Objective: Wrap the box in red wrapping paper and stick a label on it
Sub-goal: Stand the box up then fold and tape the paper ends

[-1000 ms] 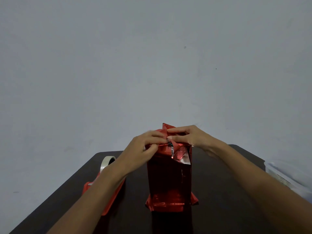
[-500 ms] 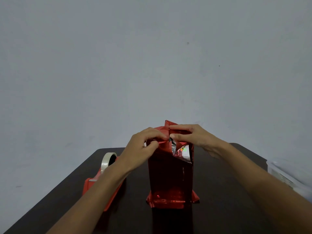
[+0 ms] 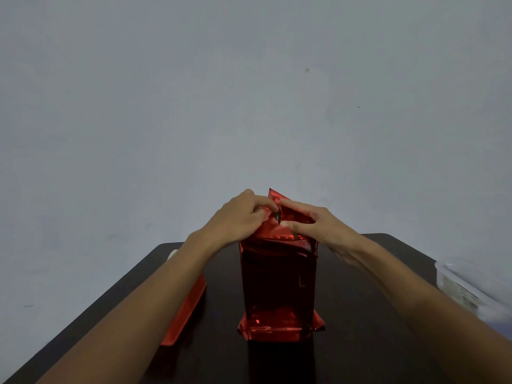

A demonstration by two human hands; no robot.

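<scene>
Folding the top flaps: the box, upright at mid-table in red paper, has both hands at its top; left hand and right hand each pinch a flap; shiny foil may slip or spring open, probably; a clear tub sits at right, contents unclear.
</scene>
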